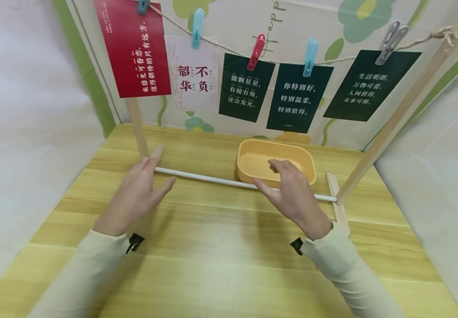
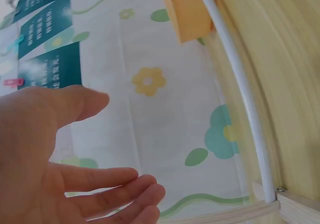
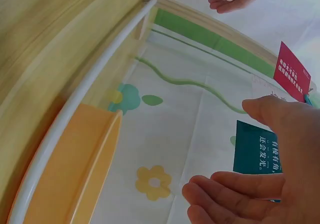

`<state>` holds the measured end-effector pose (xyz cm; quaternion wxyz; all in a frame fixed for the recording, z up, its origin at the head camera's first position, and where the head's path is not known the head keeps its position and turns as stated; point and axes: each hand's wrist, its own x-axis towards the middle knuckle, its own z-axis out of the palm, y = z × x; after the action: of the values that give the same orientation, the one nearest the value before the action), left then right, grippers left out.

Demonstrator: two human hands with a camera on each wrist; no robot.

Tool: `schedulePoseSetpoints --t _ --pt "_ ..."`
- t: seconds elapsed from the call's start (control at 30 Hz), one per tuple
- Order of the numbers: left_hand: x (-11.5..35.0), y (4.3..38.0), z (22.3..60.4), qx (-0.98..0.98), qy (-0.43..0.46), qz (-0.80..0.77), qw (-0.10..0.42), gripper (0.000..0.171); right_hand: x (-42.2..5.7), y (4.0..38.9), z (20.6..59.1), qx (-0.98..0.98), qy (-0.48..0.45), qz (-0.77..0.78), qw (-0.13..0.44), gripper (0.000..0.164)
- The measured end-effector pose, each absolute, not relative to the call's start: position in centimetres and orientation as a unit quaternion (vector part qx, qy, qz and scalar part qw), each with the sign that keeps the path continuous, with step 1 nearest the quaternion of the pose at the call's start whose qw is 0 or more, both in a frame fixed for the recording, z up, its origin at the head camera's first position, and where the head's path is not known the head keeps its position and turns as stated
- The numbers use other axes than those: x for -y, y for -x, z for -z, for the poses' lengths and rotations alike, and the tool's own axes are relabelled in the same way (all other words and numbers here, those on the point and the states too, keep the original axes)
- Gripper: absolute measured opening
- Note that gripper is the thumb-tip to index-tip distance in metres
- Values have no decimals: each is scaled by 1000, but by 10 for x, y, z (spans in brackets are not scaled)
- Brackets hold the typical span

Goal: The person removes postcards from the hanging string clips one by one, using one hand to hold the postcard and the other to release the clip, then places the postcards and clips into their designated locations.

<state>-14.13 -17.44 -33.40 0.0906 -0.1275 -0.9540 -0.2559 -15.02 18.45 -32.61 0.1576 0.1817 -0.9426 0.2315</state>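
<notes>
A person's left hand (image 1: 137, 190) hangs in front of the foot of the left wooden post (image 1: 137, 126), its grip spread, the thumb well apart from the fingers. The right hand (image 1: 294, 190) hovers over the white rod (image 1: 213, 179) and the front of a yellow bin (image 1: 253, 167); its grip is spread too, with relaxed fingers. The left wrist view shows the left hand apart from the rod.

The bin sits on the wood-grain worktop (image 1: 221, 247), just behind the rod, which joins the feet of the left post and the right wooden post (image 1: 396, 117). Above, a rope (image 1: 171, 20) carries five clipped cards: a red card (image 1: 127, 53) at the left, a white card (image 1: 192, 77), then three dark green cards (image 1: 246, 88). A red clip (image 1: 256, 52) holds the nearest green one, a light blue clip (image 1: 310, 57) the next, a grey clip (image 1: 391, 42) the last. Behind hangs a floral cloth (image 1: 245, 22).
</notes>
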Motion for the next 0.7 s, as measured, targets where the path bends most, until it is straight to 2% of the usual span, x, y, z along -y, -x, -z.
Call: schedulePoseSetpoints --t 0.23,0.57,0.7 --pt "178 142 320 934 88 337 81 59 -178 159 313 924 -199 -289 151 58" --pt "188 149 310 865 71 463 181 35 -164 167 288 900 -207 -360 135 53" --pt "192 155 307 839 63 504 194 32 -158 169 278 893 -214 -371 136 50"
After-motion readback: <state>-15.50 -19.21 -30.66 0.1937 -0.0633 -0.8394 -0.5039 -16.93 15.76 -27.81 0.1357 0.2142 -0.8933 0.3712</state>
